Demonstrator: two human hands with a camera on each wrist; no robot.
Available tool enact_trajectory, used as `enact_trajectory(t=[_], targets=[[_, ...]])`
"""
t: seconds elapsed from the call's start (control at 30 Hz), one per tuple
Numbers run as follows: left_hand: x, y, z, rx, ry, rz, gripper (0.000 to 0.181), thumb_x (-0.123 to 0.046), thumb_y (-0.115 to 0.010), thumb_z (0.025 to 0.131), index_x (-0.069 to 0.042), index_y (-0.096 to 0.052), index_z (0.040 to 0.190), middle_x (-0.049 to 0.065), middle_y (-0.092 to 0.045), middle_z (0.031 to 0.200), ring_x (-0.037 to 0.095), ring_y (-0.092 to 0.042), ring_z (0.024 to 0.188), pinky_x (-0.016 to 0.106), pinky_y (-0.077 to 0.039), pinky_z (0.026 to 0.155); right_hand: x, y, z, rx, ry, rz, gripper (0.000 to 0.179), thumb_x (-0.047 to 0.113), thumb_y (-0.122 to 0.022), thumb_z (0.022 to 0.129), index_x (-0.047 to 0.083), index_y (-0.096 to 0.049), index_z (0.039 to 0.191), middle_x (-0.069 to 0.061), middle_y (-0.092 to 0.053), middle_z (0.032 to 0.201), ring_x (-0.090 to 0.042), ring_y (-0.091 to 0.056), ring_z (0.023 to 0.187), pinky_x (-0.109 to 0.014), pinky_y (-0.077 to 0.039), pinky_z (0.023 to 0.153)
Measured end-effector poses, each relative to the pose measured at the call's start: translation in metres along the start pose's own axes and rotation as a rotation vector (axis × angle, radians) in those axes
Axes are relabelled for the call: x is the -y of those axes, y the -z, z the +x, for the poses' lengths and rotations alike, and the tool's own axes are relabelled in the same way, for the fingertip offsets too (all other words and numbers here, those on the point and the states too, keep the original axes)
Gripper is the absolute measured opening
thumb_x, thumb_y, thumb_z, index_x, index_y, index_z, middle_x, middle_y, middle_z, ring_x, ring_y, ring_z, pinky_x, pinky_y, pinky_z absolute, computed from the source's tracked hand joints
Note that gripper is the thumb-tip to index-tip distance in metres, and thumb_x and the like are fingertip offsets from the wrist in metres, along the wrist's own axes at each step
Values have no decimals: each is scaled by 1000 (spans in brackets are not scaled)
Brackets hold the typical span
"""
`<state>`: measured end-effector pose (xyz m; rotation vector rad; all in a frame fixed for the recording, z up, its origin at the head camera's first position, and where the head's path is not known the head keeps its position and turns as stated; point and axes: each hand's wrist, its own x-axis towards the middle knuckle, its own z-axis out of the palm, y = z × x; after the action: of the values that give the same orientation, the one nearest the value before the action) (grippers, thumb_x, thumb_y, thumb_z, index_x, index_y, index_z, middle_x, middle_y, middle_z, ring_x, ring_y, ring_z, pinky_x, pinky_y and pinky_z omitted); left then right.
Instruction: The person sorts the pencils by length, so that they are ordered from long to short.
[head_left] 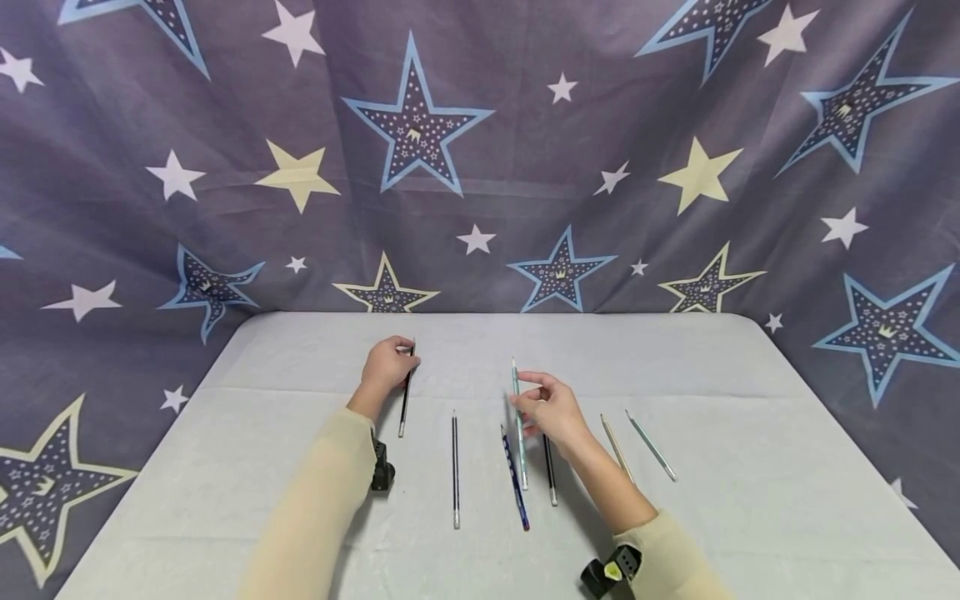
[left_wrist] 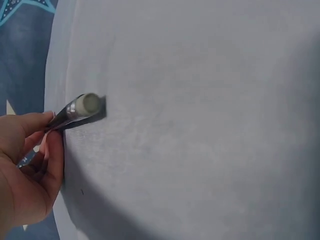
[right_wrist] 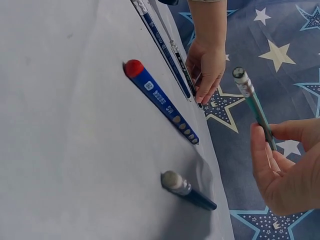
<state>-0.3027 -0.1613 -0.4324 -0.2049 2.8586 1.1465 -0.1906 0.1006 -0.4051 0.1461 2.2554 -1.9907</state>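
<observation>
At the far left of the table, my left hand (head_left: 387,365) pinches a black pencil (head_left: 406,406) near its pointed end. The pencil's pale eraser end (left_wrist: 89,105) faces the camera in the left wrist view. My right hand (head_left: 553,410) holds a teal pencil (head_left: 521,446) between thumb and fingers, with its tip pointing away; the right wrist view shows it raised off the table. Below that hand lies a blue pencil (right_wrist: 161,98) with a red end and a row of oval marks. A black pencil (head_left: 551,479) lies just right of it, partly hidden by the hand.
A dark pencil (head_left: 455,475) lies between the two hands. To the right are a gold pencil (head_left: 615,443), partly behind the right forearm, and a green pencil (head_left: 651,446). A pale cloth covers the table (head_left: 187,500), and a star-patterned curtain (head_left: 480,75) hangs behind it.
</observation>
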Motion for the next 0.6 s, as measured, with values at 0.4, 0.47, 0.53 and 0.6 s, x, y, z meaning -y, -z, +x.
enact_trajectory(t=[0.4, 0.47, 0.53, 0.6], targets=[[0, 1, -3, 49, -59, 133, 43, -24, -61, 89, -5, -54, 127, 14, -63, 107, 23, -60, 85, 35, -52, 77, 6, 6, 5, 0, -17, -2, 44, 5, -66, 83, 9, -54, 126, -4, -56, 86, -13, -55, 61, -26, -56, 51], [1, 3, -4, 80, -65, 117, 46, -24, -60, 89, -5, -51, 130, 14, -60, 107, 20, -59, 80, 30, -52, 70, 7, 7, 6, -1, -19, -5, 44, 5, -66, 83, 9, -54, 126, -4, -56, 86, -13, -54, 61, -26, -56, 52], [1, 4, -4, 115, -68, 88, 49, -23, -58, 89, -3, -48, 133, 15, -58, 109, 19, -58, 78, 26, -52, 64, 9, 8, 7, -3, -20, -5, 45, 5, -66, 83, 9, -54, 126, -4, -56, 86, -13, -54, 61, -27, -56, 53], [2, 6, -3, 149, -67, 59, 51, -19, -57, 89, -2, -45, 135, 16, -55, 112, 19, -57, 80, 24, -52, 61, 11, 10, 7, -3, -25, -10, 45, 6, -65, 84, 10, -53, 126, -4, -56, 87, -13, -54, 61, -27, -57, 53]])
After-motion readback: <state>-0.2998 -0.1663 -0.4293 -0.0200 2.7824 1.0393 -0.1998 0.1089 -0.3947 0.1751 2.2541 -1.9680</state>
